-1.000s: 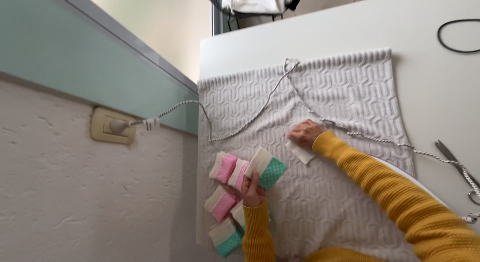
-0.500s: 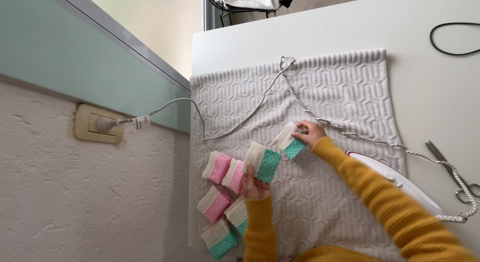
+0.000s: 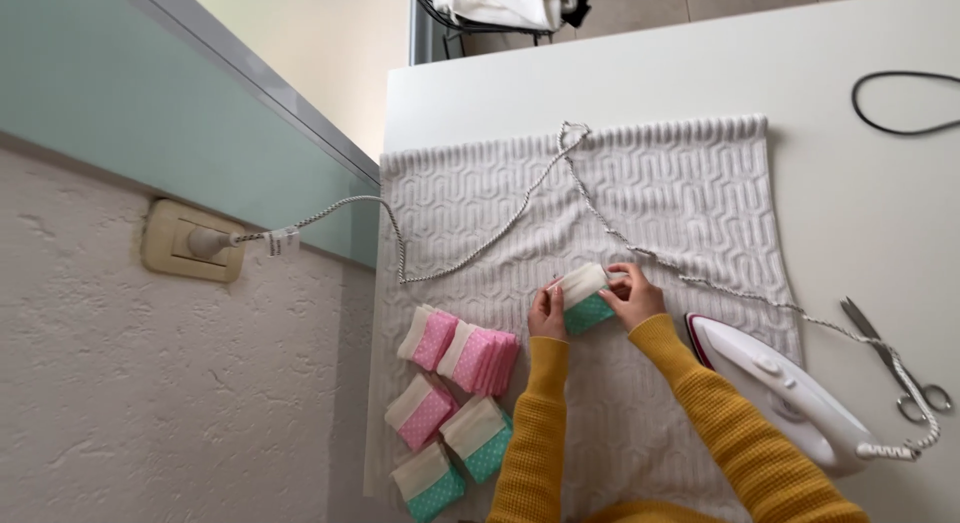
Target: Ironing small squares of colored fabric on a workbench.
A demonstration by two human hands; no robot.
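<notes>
Fingers of both hands close on the small folded fabric piece, white on one half and teal with white dots on the other (image 3: 585, 300). The left hand (image 3: 547, 315) pinches its left edge, and the right hand (image 3: 633, 295) holds its right edge from above. The piece sits on the white textured towel (image 3: 690, 193) that is spread over the white worktop (image 3: 860, 193), close to the middle of the towel.

I judge the piece to be very light and soft, with no stiffness of its own, so it will bend or unfold if it is held at one corner only. It is not slippery and not fragile. The best places to hold seem to be the two opposite folded edges, with a flat pinch that keeps the layers together.

At the left part of the towel lie more folded pieces, two pink dotted ones (image 3: 460, 351) near the top, one more pink (image 3: 422, 411) below them, and two teal ones (image 3: 478, 439) nearest to the person. A braided grey-white cord (image 3: 470, 263) crosses the towel and goes to the beige wall socket (image 3: 190, 243). At the right lower corner of the towel rests the white electric iron (image 3: 790, 398), which may be hot, and beyond it lie metal scissors (image 3: 895, 358).
</notes>
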